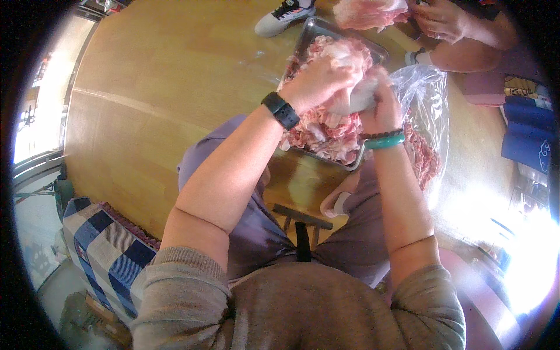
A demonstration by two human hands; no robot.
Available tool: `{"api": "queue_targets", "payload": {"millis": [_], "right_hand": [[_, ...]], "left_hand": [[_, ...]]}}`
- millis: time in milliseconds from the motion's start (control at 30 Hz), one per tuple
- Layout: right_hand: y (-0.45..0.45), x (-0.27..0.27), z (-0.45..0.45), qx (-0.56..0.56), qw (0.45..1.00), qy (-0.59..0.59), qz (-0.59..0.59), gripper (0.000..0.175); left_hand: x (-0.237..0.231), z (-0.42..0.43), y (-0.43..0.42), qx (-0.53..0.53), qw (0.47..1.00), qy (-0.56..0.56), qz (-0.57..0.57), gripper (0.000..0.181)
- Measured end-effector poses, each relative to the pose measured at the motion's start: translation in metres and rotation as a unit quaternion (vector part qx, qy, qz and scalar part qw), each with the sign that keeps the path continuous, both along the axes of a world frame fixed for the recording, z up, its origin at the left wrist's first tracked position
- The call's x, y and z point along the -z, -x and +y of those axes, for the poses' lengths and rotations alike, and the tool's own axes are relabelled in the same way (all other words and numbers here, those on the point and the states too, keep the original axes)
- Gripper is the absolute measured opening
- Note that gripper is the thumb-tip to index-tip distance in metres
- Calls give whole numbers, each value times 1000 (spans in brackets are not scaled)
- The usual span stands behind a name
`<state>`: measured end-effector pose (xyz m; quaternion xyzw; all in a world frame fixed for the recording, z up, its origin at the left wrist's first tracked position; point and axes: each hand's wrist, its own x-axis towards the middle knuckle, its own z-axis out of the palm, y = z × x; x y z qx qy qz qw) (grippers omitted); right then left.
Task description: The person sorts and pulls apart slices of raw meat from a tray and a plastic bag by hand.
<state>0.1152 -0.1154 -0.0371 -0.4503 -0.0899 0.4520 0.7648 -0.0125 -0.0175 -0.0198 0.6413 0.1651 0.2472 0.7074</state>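
A shallow clear tray (pixel 377 43) stands before me, heaped with thin, curled pieces of raw pink meat (pixel 323 135) streaked with white fat. Over the heap, my left hand (pixel 321 81), with a black watch at its wrist, grips a pale, fatty meat piece (pixel 363 95). My right hand (pixel 387 107) wears a dark beaded bracelet and a green bangle; its fingers close on the right side of that same piece. Motion blurs the fingertips, and the hands hide part of the tray. Right of my right wrist, a clear plastic bag (pixel 431 94) holds more raw meat (pixel 422 153).
Across the tray, another person's hand (pixel 442 22) is beside a large slab of raw meat (pixel 372 13). That side also has a grey shoe (pixel 280 19). A checked cloth (pixel 109 249) lies at lower left, dark blue fabric (pixel 527 135) at right. Wooden flooring (pixel 153 87) extends left.
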Motion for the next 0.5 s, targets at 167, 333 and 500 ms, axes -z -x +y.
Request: {"api": "queue_targets", "payload": {"millis": [167,333,500], "right_hand": [[-31,8,2,-32,996,63,-56,14],[3,18,0,-324,867,148,-349,21],[6,16,8,-390,709,189,-557,28]], "left_hand": [[-3,8,7,-75,990,115,-21,33],[-4,8,6,-58,987,152,4,29],[-2,10,6,-41,999,-15,17,23]]}}
